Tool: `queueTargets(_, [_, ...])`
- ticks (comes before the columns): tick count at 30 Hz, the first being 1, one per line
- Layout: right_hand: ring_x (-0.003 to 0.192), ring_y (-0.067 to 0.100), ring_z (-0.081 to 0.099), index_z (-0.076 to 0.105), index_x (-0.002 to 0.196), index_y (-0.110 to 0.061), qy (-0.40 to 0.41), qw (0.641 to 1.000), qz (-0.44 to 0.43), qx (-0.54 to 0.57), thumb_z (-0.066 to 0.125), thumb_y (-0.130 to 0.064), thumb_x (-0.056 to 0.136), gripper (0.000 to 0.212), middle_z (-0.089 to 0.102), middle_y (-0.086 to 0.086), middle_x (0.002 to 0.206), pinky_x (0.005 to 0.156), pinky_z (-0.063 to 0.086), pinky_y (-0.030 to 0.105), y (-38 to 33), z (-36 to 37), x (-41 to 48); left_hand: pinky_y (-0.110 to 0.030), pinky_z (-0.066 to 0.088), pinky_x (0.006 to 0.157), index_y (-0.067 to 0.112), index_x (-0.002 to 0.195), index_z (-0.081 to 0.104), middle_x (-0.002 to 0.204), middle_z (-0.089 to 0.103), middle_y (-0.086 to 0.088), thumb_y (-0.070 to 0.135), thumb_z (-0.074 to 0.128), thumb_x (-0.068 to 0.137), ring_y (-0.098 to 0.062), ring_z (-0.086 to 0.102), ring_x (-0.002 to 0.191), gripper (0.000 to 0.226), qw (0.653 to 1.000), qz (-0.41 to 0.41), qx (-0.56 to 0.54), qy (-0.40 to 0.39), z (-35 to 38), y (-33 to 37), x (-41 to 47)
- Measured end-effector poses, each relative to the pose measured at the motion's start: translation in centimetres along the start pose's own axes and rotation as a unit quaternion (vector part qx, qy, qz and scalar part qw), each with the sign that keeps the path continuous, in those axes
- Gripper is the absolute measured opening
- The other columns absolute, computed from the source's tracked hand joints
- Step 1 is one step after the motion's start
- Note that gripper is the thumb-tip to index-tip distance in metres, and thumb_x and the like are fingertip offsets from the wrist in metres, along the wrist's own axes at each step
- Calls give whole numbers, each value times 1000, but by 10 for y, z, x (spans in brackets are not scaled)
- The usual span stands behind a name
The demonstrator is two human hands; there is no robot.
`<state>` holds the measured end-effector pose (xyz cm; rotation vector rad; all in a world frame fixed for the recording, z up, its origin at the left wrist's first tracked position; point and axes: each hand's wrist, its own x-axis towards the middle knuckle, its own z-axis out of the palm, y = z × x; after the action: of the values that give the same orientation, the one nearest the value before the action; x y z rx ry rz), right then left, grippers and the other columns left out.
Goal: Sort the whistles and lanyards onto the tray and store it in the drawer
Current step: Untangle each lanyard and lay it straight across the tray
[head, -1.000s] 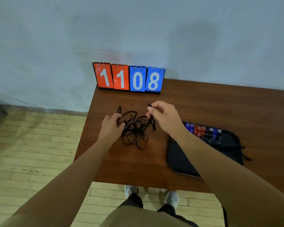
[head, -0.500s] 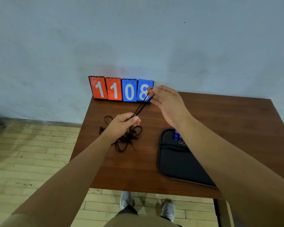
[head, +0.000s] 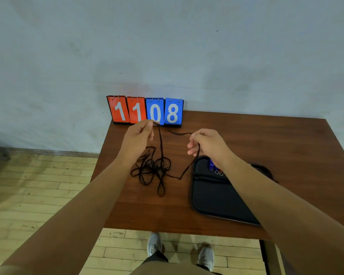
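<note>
Two bare hands hung above the table [head: 266, 139], both forearms reaching forward from the near edge. The left hand [head: 138, 133] was raised well to the left of the black tray [head: 213, 199] and beyond it, wrist bent, thumb and forefinger pinching a black lanyard [head: 177, 133] at its top. From that pinch one stretch of cord sagged across to the right hand [head: 205, 143], which hovered just over the tray's far left corner, knuckles up, fingers curled loosely round the cord. Below the right hand the cord dropped to the tabletop beside the tray's left rim and ran into the tangle of lanyards [head: 156, 169] lying left of the tray. A second stretch fell straight from the left hand into that tangle. Blue whistles [head: 212, 165] with small rings sat in the tray's far left corner, mostly hidden by the right forearm. A flip scoreboard [head: 145, 111] reading 1108 stood beyond the tray, to its left.
</note>
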<state>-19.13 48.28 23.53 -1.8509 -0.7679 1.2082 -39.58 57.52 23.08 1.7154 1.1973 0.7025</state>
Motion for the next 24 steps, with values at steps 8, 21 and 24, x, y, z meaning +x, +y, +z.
queueTargets(8, [129, 7, 53, 56, 140, -27, -147, 988, -55, 5, 70, -20, 91, 52, 60, -12, 140, 106, 42, 31, 4, 32, -1, -22, 39, 59, 13, 96, 71, 59, 38, 5, 27, 41, 107, -20, 37, 63, 35, 988, 45, -87, -123, -11, 45, 12])
queueTargets(21, [54, 15, 31, 66, 107, -6, -146, 979, -109, 93, 63, -21, 99, 17, 37, 0, 61, 54, 31, 29, -24, 21, 2, -23, 47, 56, 7, 92, 67, 75, 71, -8, 13, 47, 100, -18, 66, 66, 23, 886, -91, -451, -50, -32, 39, 27])
queueTargets(24, [53, 14, 27, 67, 109, -8, -140, 981, -114, 67, 63, -24, 99, 19, 39, 0, 61, 52, 25, 29, -27, 10, -1, -23, 44, 54, 7, 92, 63, 79, 70, -11, 9, 46, 98, -18, 62, 64, 18, 878, -128, -455, -71, -30, 29, 25])
